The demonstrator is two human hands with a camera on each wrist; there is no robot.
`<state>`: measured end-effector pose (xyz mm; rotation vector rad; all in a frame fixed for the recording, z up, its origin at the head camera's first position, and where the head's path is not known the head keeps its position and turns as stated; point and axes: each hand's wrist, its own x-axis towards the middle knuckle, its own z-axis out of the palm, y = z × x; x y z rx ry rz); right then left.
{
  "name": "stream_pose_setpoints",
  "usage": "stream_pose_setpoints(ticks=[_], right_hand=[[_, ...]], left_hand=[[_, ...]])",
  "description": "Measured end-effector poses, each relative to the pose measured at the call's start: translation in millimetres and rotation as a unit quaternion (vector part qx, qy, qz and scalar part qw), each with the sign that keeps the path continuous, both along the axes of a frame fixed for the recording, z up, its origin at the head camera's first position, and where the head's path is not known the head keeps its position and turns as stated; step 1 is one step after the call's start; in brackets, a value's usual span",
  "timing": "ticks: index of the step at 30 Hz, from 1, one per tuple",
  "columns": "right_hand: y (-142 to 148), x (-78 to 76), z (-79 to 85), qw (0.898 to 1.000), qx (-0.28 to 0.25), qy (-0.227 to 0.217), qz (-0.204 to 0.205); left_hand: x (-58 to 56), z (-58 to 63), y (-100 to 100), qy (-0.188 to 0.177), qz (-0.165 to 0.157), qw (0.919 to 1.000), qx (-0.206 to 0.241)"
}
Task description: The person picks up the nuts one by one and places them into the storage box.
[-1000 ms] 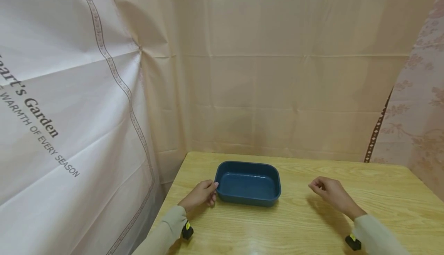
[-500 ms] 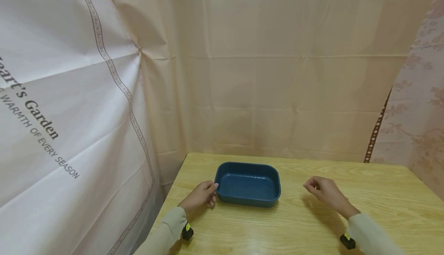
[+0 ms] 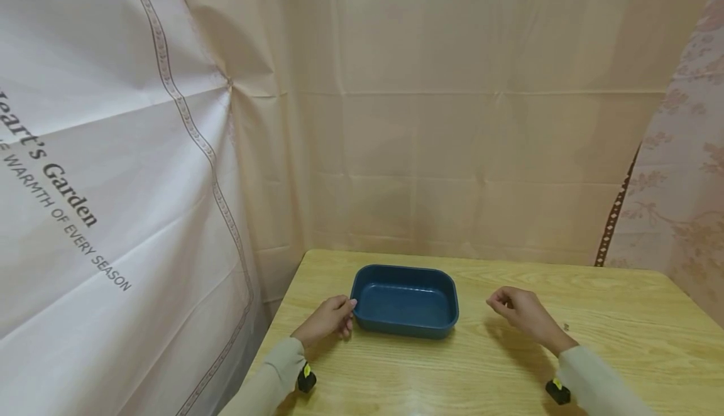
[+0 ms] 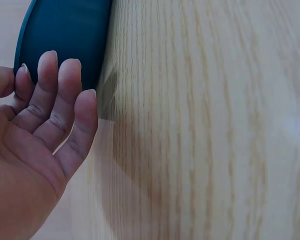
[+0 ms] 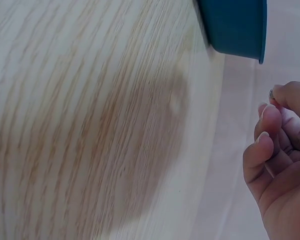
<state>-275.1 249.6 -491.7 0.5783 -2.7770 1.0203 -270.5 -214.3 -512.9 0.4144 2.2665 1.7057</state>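
Note:
A dark blue rectangular tub (image 3: 404,303) with rounded corners stands on the table, nothing visible inside it. At its left end my left hand (image 3: 328,318) pinches the rim between thumb and forefinger; the other fingers are half bent beside the wall (image 4: 65,40). My right hand (image 3: 526,315) hovers over the table to the right of the tub, apart from it. Between its thumb and forefinger tips sits a tiny grey, metallic-looking thing (image 5: 271,94), mostly hidden, its kind too small to tell. The remaining fingers are curled in loosely.
On the wood-grain table (image 3: 396,378), a very small brownish thing (image 3: 566,327) lies just beyond my right wrist. A beige cloth (image 3: 452,120) hangs behind the table, a white printed cloth (image 3: 113,183) to the left, and a floral one (image 3: 679,183) to the right.
My right hand has moved left toward the tub, which uncovers the very small thing on the table near the wrist. The left hand and the tub have stayed in place.

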Motion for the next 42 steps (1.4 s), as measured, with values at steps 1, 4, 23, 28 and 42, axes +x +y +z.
stream_pose_setpoints(ticks=[1, 4, 23, 28, 42], right_hand=[[-1.2, 0.4, 0.4, 1.0, 0.001, 0.002, 0.001], [-4.8, 1.4, 2.2, 1.0, 0.006, 0.011, 0.001], [-17.5, -5.1, 0.6, 1.0, -0.015, 0.004, 0.016], [-22.2, -7.3, -2.4, 1.0, -0.009, 0.006, 0.016], [-31.8, -9.6, -0.2, 0.999, -0.021, 0.0, 0.025]], left_hand=[[-0.4, -0.4, -0.1, -0.001, 0.0, 1.0, 0.002], [-1.6, -0.9, -0.3, -0.005, 0.0, 1.0, 0.005], [-1.5, -0.6, -0.9, -0.004, -0.004, 1.0, 0.003], [-0.5, -0.3, -0.2, -0.006, -0.006, 0.9999, 0.006], [-4.1, -4.7, -1.8, -0.002, -0.01, 0.9999, 0.002]])
